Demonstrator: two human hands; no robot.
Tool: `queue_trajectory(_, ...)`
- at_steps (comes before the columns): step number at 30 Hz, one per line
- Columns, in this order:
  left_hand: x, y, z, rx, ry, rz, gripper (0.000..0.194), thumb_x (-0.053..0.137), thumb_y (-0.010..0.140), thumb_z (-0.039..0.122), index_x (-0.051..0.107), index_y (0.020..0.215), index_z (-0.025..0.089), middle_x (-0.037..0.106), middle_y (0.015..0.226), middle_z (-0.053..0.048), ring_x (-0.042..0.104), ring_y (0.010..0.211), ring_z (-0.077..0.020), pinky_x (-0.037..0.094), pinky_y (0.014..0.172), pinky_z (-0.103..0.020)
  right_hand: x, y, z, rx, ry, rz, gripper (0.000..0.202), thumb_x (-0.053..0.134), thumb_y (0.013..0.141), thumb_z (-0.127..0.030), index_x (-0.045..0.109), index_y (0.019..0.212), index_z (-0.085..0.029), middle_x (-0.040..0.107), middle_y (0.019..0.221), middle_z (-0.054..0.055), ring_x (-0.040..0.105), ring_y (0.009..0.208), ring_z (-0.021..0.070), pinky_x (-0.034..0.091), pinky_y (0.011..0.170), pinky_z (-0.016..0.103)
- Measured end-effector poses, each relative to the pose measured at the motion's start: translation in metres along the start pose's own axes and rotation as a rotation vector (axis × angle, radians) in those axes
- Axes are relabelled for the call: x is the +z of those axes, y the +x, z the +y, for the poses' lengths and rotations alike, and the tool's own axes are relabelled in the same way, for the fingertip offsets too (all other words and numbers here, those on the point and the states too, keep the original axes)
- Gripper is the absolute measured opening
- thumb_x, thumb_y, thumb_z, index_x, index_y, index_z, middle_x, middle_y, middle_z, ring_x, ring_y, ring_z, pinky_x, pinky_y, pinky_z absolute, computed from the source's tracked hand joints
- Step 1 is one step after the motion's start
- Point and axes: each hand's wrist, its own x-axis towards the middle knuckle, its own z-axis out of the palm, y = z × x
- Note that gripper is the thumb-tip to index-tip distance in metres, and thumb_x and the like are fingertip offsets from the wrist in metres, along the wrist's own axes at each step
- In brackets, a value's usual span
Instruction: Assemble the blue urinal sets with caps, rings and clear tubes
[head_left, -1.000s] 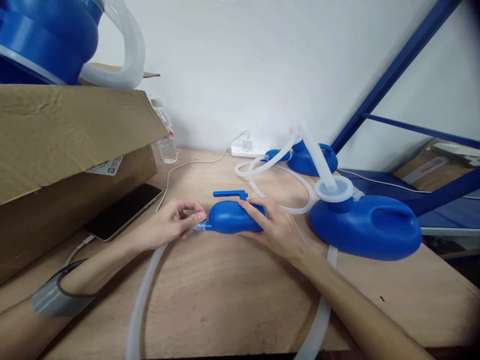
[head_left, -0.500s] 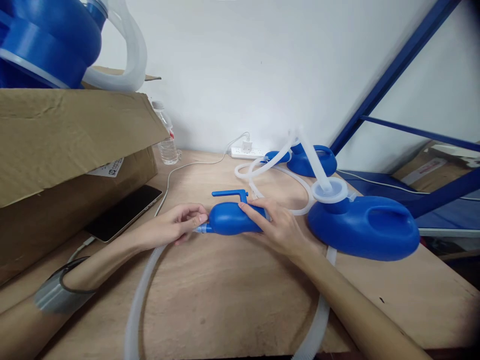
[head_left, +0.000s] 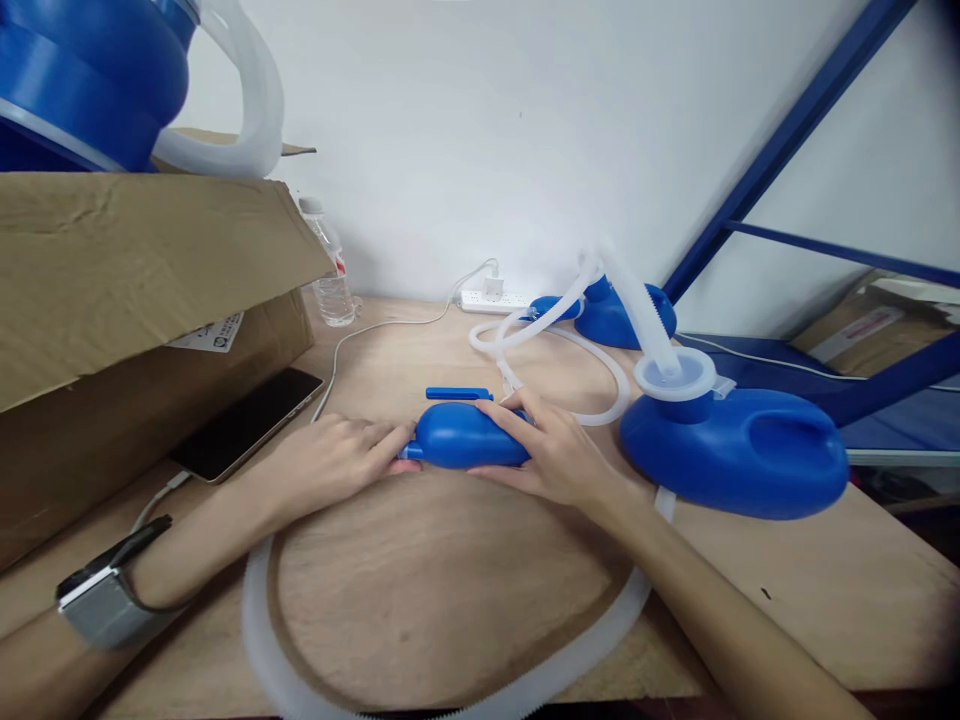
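A rounded blue plastic urinal head lies sideways on the table in front of me. My right hand grips its right end, thumb and fingers on either side. At its left end is a narrow neck, and my left hand is closed around the hose joint there, hiding most of it. From that side the clear ribbed hose loops along the table's front edge and back towards the right. A flat blue lever shows just behind the urinal head. To the right rests a blue urinal bottle with a moulded handle.
An open cardboard box stands at the left, a blue container and tubing above it. A phone and water bottle are nearby. Further back are a power strip and another blue bottle. A blue rack is right.
My left hand has turned palm-down over the hose joint and moved closer to the urinal head. The lever now looks lower and flatter. More of the hose's front loop shows.
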Motion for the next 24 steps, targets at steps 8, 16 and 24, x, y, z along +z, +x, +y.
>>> queue_trajectory(8, -0.005, 0.004, -0.001, 0.100, 0.066, 0.149, 0.042, 0.037, 0.111, 0.045, 0.066, 0.108, 0.015, 0.067, 0.070, -0.004, 0.064, 0.054, -0.0180, 0.042, 0.048, -0.028, -0.006, 0.003, 0.002, 0.075, 0.128, -0.059, 0.065, 0.071, 0.090, -0.062, 0.063, 0.137, -0.018, 0.067, 0.110, 0.012, 0.070, 0.093, 0.0261, 0.062, 0.080, 0.042)
queue_trajectory(16, 0.005, 0.001, 0.003, -0.155, -0.216, 0.077, 0.046, 0.037, 0.110, 0.050, 0.065, 0.128, 0.017, 0.078, 0.097, -0.011, 0.075, 0.076, -0.0233, 0.056, 0.063, -0.030, -0.001, -0.002, 0.007, 0.025, -0.035, 0.069, 0.065, 0.069, 0.095, -0.052, 0.053, 0.151, -0.024, 0.067, 0.126, 0.015, 0.070, 0.111, 0.0309, 0.063, 0.088, 0.046)
queue_trajectory(24, 0.001, 0.004, -0.002, -0.237, -0.499, 0.073, 0.037, 0.047, 0.108, 0.045, 0.074, 0.110, 0.019, 0.078, 0.100, -0.007, 0.074, 0.084, -0.0205, 0.056, 0.072, -0.028, -0.005, -0.005, 0.013, 0.016, -0.078, 0.128, 0.065, 0.068, 0.096, -0.048, 0.051, 0.153, -0.022, 0.067, 0.129, 0.017, 0.069, 0.114, 0.0321, 0.063, 0.091, 0.048)
